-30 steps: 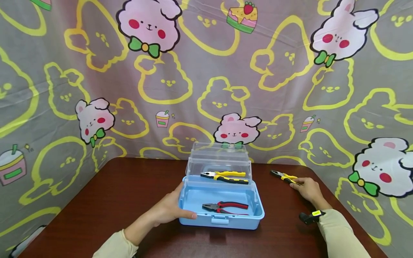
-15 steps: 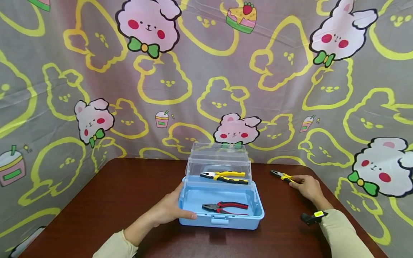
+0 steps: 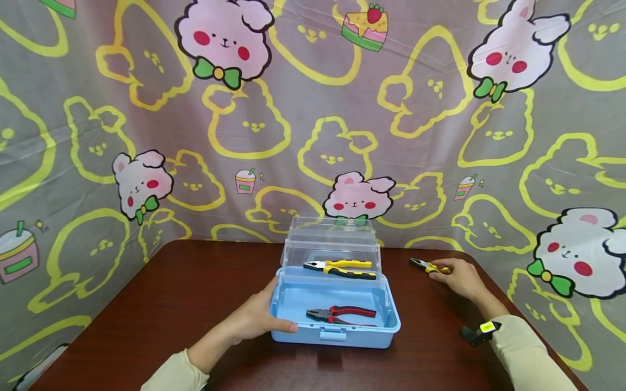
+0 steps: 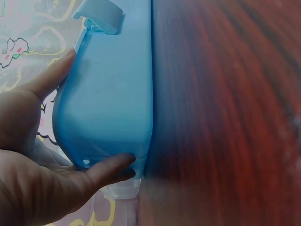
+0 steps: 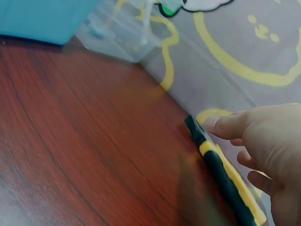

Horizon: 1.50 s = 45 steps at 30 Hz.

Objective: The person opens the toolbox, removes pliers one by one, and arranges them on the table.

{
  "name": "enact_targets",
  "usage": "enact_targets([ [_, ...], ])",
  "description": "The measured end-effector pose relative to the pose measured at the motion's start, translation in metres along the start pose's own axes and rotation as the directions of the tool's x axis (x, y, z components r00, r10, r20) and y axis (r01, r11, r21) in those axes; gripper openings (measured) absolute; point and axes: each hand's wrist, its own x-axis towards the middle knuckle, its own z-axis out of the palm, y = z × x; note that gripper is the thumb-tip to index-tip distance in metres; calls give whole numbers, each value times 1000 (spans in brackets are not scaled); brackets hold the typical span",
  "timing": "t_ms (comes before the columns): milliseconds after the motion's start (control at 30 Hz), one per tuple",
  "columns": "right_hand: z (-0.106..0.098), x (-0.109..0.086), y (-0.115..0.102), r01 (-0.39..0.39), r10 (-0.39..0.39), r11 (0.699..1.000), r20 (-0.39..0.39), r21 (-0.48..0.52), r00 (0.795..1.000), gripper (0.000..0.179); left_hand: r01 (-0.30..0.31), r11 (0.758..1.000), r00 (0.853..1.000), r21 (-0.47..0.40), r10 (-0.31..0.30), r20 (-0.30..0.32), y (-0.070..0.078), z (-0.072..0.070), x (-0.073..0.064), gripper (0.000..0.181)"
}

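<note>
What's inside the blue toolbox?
Red-and-black pliers lie in its base, yellow-and-black pliers in the raised clear tray. The front wall hides part of one handle and anything tucked just behind it.

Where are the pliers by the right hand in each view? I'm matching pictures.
Head: pliers right of centre, by the right hand.
Left wrist: not in it.
Right wrist: pliers at lower right.
Shared landmark: the blue box, upper left in the right wrist view.

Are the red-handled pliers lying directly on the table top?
No, the red-handled pliers lie inside the open blue toolbox.
</note>
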Motion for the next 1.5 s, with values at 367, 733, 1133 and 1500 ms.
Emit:
enact_targets([
  [367,-3,10,-37,109,-108,993,-21,38,994,43,3,1000,1000,6,-3,-2,-2,0,2,125],
  [733,-2,17,-81,161,-161,982,-12,102,987,44,8,1000,1000,15,-8,-3,0,0,2,125],
  [1133,2,22,-108,230,-233,966,12,121,972,43,6,1000,1000,5,-6,-1,0,0,0,124],
  [1500,7,24,-129,292,-296,947,17,132,955,42,1,1000,1000,6,-1,-3,-2,0,0,126],
])
